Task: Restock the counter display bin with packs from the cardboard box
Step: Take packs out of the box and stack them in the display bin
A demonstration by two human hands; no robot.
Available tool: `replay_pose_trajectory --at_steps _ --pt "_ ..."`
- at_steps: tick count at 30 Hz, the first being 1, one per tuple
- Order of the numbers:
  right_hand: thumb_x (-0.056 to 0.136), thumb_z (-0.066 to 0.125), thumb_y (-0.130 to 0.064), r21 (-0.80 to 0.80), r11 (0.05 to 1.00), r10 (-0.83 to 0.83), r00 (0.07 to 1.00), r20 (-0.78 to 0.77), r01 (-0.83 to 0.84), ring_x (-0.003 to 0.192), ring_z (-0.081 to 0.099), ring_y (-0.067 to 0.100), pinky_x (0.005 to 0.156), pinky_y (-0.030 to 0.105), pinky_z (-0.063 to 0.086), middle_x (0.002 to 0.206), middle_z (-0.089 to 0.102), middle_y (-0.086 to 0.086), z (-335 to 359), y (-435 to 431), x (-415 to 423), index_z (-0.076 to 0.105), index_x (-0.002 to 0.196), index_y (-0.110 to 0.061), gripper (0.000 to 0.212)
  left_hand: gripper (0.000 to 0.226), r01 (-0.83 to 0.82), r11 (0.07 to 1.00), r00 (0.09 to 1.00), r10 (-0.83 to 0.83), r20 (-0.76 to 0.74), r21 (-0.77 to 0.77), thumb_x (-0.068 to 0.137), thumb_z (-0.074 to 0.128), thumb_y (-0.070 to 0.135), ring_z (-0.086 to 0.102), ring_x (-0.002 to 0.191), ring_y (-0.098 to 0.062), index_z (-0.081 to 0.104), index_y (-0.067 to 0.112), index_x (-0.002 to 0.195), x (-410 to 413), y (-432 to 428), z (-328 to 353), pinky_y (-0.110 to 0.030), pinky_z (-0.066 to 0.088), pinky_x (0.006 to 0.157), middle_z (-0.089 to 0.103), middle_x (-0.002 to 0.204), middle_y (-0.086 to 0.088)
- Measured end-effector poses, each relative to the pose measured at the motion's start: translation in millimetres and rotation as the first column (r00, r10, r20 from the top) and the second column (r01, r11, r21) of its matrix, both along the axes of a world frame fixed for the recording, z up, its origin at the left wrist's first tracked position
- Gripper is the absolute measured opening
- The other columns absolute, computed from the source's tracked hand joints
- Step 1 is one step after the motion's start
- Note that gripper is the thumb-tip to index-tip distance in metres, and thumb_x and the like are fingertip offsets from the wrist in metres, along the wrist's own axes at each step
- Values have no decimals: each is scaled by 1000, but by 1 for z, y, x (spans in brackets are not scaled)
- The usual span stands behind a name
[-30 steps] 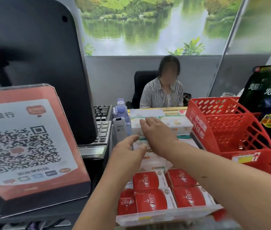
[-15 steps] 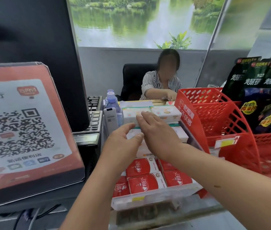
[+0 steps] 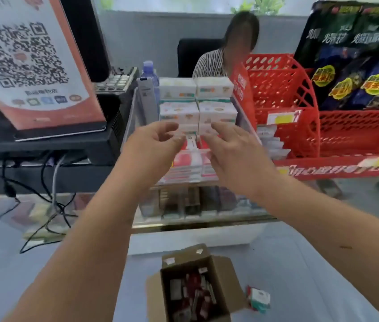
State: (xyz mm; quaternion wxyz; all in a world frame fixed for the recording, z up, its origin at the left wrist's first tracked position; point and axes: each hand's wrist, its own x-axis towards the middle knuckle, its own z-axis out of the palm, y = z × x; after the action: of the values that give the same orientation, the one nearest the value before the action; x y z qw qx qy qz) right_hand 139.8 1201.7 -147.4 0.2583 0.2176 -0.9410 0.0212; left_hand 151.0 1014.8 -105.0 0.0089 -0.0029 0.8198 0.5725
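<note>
The clear display bin (image 3: 135, 108) on the counter holds white packs (image 3: 179, 110) at the back and red packs (image 3: 187, 165) at the front. My left hand (image 3: 151, 145) and my right hand (image 3: 232, 152) hover side by side over the red packs, fingers loosely spread, holding nothing. Below on the floor stands the open cardboard box (image 3: 195, 289) with several red and white packs inside. One loose pack (image 3: 259, 297) lies on the floor just right of the box.
A QR-code sign (image 3: 28, 63) stands left on a black stand, with cables (image 3: 51, 201) hanging below. Red baskets (image 3: 283, 98) with dark snack bags (image 3: 355, 56) fill the right. A person sits behind the counter (image 3: 216, 61). A glass case (image 3: 197, 203) sits under the bin.
The view has tilted down, so the box on the floor now shows. Both hands have pulled back from the white packs toward the front of the bin and drawn apart.
</note>
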Motion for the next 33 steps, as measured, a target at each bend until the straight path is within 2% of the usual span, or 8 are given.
replay_pose_trajectory --at_steps 4,8,14,18,22,26,28,33 --pt "84 61 -6 -40 998 55 998 39 -54 106 59 41 87 47 51 122 62 21 -29 18 48 67 110 -4 27 26 -8 996 999 11 36 -87 93 61 32 66 91 -9 65 32 119 48 16 -32 -33 54 80 71 103 7" --pt "88 57 -7 -30 997 82 977 199 -78 102 57 40 81 50 50 116 61 19 -84 27 82 67 108 -4 22 23 -4 993 986 24 168 -117 94 60 30 63 91 -7 65 32 116 82 26 -86 -22 46 67 69 101 10" --pt "85 67 -7 42 998 19 911 412 -40 111 58 42 89 52 52 131 57 23 -158 19 105 66 116 -4 31 34 7 990 954 36 298 -142 94 60 30 62 102 -10 61 27 128 96 20 -162 -31 50 90 67 117 7" --pt "86 65 -8 132 991 -48 857 514 -23 114 56 39 90 49 52 134 55 21 -213 5 109 65 118 -7 32 35 32 991 918 23 397 -130 93 60 33 62 103 -11 61 30 128 95 5 -221 -22 50 80 65 121 7" --pt "92 59 -14 206 978 -90 803 589 -42 127 48 34 101 45 45 146 45 15 -294 -9 106 59 131 -12 38 31 66 987 878 10 479 -143 94 58 28 62 110 -22 64 30 124 90 -14 -298 -38 49 98 65 124 4" --pt "93 57 -16 268 954 -94 721 687 -131 120 50 31 95 45 49 135 50 11 -394 -23 98 58 120 -16 28 30 86 977 829 38 558 -195 96 53 26 64 94 -19 63 31 124 90 -30 -385 -28 51 82 66 119 4" --pt "89 60 -16 296 933 -79 690 720 -202 112 52 28 90 43 51 123 54 8 -448 -29 94 58 118 -17 29 31 86 971 797 67 600 -224 96 53 26 63 99 -19 62 32 126 91 -35 -430 -27 50 80 63 123 5" --pt "87 66 -19 313 872 -20 612 790 -376 115 52 30 92 44 50 124 54 9 -583 -44 86 58 120 -16 34 33 46 965 757 136 639 -259 96 54 26 59 83 -12 60 36 126 95 -40 -542 -19 42 59 64 119 10"
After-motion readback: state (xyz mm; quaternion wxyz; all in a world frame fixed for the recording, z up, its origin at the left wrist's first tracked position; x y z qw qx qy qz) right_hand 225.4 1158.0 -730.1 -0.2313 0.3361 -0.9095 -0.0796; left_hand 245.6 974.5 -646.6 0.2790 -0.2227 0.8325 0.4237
